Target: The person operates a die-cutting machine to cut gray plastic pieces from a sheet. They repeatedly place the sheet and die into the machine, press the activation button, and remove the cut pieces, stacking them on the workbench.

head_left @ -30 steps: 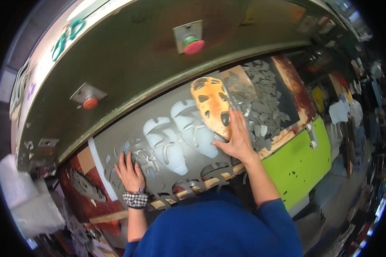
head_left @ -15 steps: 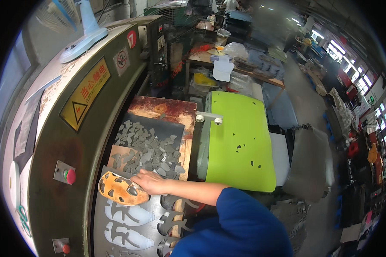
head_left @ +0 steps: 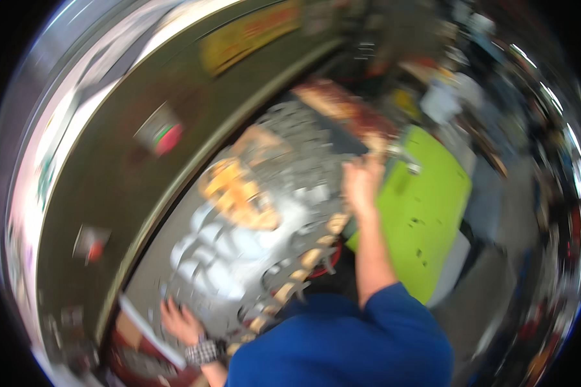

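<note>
Factory workshop: big green machine point(head_left: 119, 193), 2 red push-buttons point(head_left: 169, 138), heaped grey cut pieces point(head_left: 306, 138).

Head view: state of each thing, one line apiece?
Grey sheet, lying flat, cut out along its near edge
Yellow plate, lying on the sheet
Pale shapes, side by side
Grey scraps, loose, scattered
Green sheet, dark-spotted
Upper red button, blurred, pressed or not unclear
Lower red button, likewise unclear
Left grip, open, fingers spread on the grey sheet
Right grip, blurred, open or shut unclear
</note>
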Action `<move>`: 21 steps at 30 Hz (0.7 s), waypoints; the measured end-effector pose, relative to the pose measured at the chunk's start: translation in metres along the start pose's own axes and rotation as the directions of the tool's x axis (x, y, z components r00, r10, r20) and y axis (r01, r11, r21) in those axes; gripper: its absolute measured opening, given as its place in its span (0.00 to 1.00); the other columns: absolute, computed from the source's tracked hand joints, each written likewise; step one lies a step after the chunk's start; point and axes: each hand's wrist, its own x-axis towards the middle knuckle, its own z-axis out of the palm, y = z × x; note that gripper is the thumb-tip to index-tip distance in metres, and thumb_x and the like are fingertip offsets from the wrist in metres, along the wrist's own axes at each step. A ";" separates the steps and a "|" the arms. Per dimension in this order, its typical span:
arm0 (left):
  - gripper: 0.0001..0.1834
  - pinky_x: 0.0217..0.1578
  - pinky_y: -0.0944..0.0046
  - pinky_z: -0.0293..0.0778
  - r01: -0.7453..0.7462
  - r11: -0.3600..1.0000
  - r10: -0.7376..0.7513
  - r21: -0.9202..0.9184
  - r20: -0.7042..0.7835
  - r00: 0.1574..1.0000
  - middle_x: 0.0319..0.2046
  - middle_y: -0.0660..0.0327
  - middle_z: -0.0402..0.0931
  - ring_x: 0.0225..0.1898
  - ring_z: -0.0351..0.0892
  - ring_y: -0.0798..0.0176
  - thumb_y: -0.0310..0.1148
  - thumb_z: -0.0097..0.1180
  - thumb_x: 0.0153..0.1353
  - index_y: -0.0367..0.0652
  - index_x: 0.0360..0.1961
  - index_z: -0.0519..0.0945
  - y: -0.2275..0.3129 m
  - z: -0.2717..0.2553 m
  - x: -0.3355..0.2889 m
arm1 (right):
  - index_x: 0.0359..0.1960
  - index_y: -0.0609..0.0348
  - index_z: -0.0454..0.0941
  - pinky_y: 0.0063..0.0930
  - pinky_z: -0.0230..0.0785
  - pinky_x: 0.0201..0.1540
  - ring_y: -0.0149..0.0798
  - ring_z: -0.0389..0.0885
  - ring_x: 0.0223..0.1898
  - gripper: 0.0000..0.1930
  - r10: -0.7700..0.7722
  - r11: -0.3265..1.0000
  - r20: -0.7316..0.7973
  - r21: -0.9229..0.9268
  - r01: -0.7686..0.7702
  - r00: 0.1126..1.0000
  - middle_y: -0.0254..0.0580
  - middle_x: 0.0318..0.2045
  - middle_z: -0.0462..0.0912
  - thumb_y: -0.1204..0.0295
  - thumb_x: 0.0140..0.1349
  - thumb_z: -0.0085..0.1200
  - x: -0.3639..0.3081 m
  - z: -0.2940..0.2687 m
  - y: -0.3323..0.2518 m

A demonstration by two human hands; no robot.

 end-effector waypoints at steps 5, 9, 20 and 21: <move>0.24 0.67 0.42 0.48 0.049 0.997 -0.050 -0.060 -0.002 0.999 0.62 0.50 0.64 0.64 0.62 0.48 0.31 0.52 0.59 0.45 0.59 0.71 -0.018 -0.012 -0.015 | 0.66 0.63 0.58 0.53 0.55 0.64 0.67 0.54 0.65 0.49 -0.508 0.847 0.588 0.207 0.489 0.630 0.69 0.60 0.62 0.60 0.42 0.72 -0.116 0.044 -0.032; 0.25 0.68 0.44 0.47 0.084 0.995 -0.082 -0.046 0.040 0.996 0.63 0.52 0.62 0.64 0.61 0.50 0.31 0.51 0.61 0.46 0.61 0.70 -0.021 -0.017 -0.021 | 0.65 0.59 0.62 0.53 0.57 0.62 0.69 0.55 0.64 0.47 -0.580 0.808 0.481 0.235 0.541 0.657 0.68 0.59 0.62 0.66 0.40 0.74 -0.150 0.083 -0.049; 0.24 0.67 0.44 0.47 0.096 0.993 -0.092 -0.075 0.051 0.994 0.63 0.52 0.62 0.64 0.62 0.50 0.29 0.51 0.60 0.46 0.60 0.70 -0.024 -0.019 -0.019 | 0.64 0.63 0.61 0.30 0.66 0.59 0.41 0.73 0.56 0.41 -0.269 0.808 0.623 0.561 -0.180 0.734 0.49 0.58 0.70 0.77 0.47 0.69 -0.117 0.061 -0.049; 0.24 0.67 0.44 0.47 0.102 0.992 -0.099 -0.074 0.052 0.994 0.63 0.52 0.62 0.64 0.62 0.50 0.29 0.51 0.60 0.46 0.60 0.70 -0.024 -0.019 -0.019 | 0.64 0.63 0.61 0.31 0.66 0.59 0.41 0.72 0.56 0.41 -0.278 0.853 0.597 0.513 -0.092 0.752 0.49 0.58 0.70 0.77 0.47 0.69 -0.119 0.060 -0.047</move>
